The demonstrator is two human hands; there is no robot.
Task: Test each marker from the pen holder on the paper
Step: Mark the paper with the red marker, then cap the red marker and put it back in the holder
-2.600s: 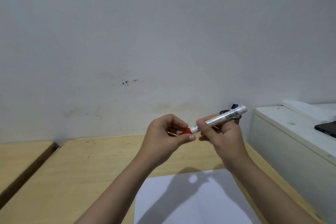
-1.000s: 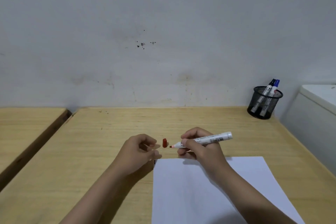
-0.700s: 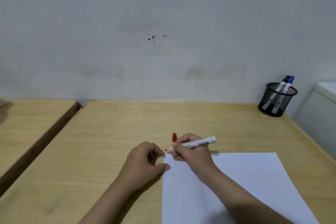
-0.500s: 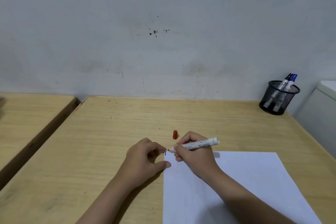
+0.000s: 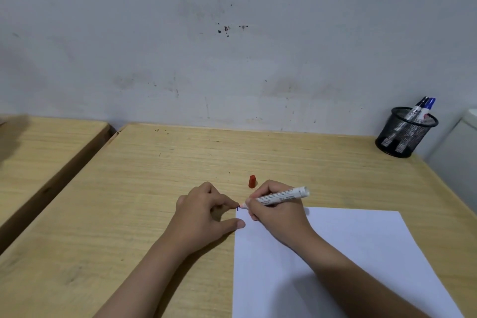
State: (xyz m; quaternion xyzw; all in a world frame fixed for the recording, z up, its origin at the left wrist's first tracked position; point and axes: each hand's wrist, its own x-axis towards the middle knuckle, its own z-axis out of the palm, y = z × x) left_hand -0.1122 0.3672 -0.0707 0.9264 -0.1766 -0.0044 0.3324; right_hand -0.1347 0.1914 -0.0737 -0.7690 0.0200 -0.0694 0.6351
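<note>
At the white paper sheet's [image 5: 335, 253] top-left corner, right hand [image 5: 277, 217] pinches the white red-tipped marker [image 5: 280, 197], tip pointing left toward the left hand [image 5: 206, 212], whose loosely curled fingers steady that corner.

Even soft light, faint shadows, wide-angle edge distortion

The desk [image 5: 160, 188] is pale wood with visible grain and fills the lower half of the view. A few dark specks lie on it near its far edge at about eleven o'clock. A second desk [image 5: 38, 152] of the same wood sits at nine o'clock, parted from the first by a dark gap. The wall [image 5: 232, 46] behind is grey-white and scuffed, with a cluster of dark spots [image 5: 227, 29] at twelve o'clock. At three o'clock a white box [image 5: 462, 152] stands against the desk's right edge, cut off by the frame.
</note>
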